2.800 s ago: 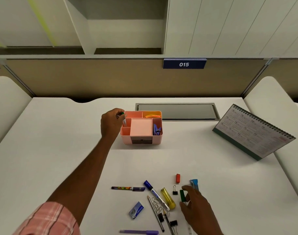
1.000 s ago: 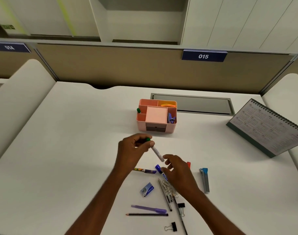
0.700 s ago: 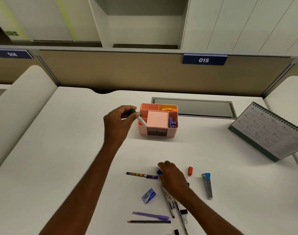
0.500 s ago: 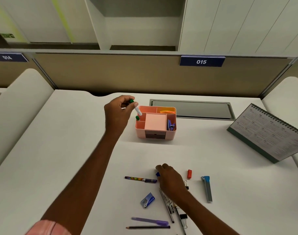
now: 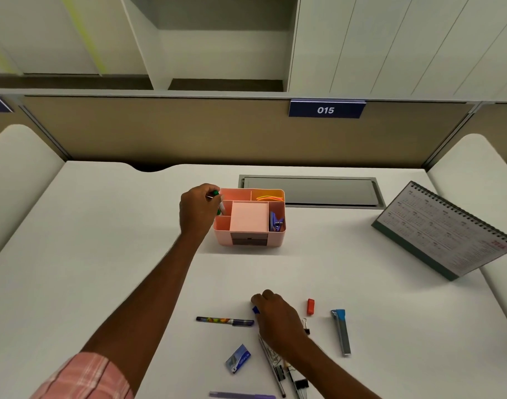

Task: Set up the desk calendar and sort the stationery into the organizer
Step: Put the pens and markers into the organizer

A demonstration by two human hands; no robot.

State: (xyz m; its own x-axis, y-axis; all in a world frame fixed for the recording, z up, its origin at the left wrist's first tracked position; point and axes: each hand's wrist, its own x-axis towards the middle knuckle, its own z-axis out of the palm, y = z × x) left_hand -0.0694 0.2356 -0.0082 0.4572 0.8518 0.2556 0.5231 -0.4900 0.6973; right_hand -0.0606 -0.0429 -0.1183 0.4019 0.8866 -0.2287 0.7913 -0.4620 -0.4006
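A pink organizer [image 5: 277,239] stands at mid-desk. My left hand [image 5: 197,210] holds a green-capped white marker [image 5: 219,201] tip-down in the organizer's left compartment. Near the front, my right hand [image 5: 278,318] curls over a blue-capped marker [image 5: 255,310], most of which is hidden under the hand. The desk calendar [image 5: 445,231] stands tilted at the right edge of the desk. Loose stationery lies around the right hand: a patterned pen [image 5: 224,321], a blue sharpener box [image 5: 238,362], a red eraser [image 5: 310,306], a lead case [image 5: 341,331].
Binder clips [image 5: 301,384], pens and a purple pen [image 5: 242,395] lie at the front edge. The organizer also holds yellow bands [image 5: 269,198] and a blue clip [image 5: 275,223]. A grey cable hatch [image 5: 309,191] sits behind it. Padded partitions flank the desk.
My left hand carried the green-capped marker from near the right hand to the organizer and lowered it into the left compartment. My right hand settled over the blue-capped marker.
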